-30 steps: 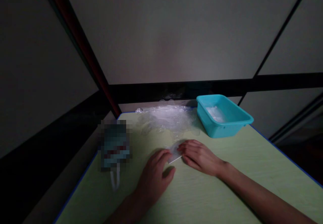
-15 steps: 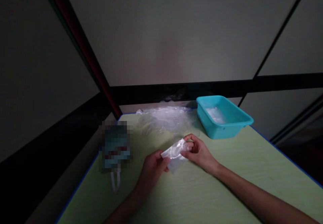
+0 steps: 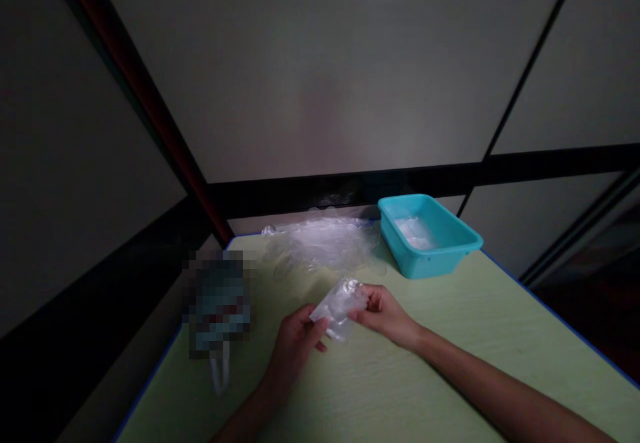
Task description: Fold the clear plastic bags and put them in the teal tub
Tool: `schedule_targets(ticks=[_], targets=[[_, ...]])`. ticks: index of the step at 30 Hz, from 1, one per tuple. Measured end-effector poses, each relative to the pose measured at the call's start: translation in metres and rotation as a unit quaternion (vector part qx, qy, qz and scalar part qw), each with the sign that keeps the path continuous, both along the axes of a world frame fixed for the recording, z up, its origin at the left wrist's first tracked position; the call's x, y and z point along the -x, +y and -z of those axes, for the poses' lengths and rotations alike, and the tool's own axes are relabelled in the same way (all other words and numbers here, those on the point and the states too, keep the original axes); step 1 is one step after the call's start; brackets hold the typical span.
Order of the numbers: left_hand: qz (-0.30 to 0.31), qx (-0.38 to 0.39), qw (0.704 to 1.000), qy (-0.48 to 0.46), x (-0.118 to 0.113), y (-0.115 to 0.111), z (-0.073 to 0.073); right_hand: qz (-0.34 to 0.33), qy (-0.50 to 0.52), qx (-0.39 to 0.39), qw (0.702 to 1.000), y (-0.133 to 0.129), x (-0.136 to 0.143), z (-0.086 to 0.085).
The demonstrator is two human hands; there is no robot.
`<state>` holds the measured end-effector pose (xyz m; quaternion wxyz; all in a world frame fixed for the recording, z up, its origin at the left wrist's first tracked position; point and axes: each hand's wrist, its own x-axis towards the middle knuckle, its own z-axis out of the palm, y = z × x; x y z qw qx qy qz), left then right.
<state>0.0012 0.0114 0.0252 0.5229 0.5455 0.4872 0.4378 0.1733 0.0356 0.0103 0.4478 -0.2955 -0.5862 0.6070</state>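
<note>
Between my two hands is a folded clear plastic glove (image 3: 339, 308), thin and shiny, raised just over the table. My left hand (image 3: 299, 340) pinches its lower left corner between thumb and fingers. On the other side my right hand (image 3: 383, 313) grips the right edge, thumb in front and fingers partly hidden behind the film. Beyond them a loose pile of clear disposable plastic gloves (image 3: 325, 243) lies spread out, rounded finger shapes showing along its edges.
A turquoise plastic basin (image 3: 433, 266) stands at the back right, with folded clear plastic (image 3: 415, 231) inside. At the left edge lies a blurred-out item (image 3: 220, 306) with a white strap (image 3: 219, 370). The pale green table (image 3: 425, 390) meets dark-banded panels behind.
The folded plastic has turned its broader face toward me and looks more flattened. Both hands keep their grip. The whole view has shifted slightly.
</note>
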Motion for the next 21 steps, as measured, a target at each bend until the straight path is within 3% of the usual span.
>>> schedule_targets(ticks=[7, 15, 18, 21], targets=[[0.033, 0.007, 0.999, 0.006, -0.002, -0.003, 0.004, 0.031, 0.053, 0.050, 0.997, 0.001, 0.001, -0.001], [0.024, 0.016, 1.000, 0.005, -0.004, -0.002, 0.003, 0.079, 0.059, 0.057, 0.993, 0.006, 0.001, 0.006], [0.017, 0.021, 1.000, -0.001, -0.006, 0.002, -0.001, 0.102, 0.054, 0.040, 0.992, 0.009, -0.001, -0.002], [0.015, 0.025, 1.000, -0.008, -0.013, 0.012, -0.008, 0.113, 0.038, 0.010, 0.993, 0.012, -0.008, -0.022]])
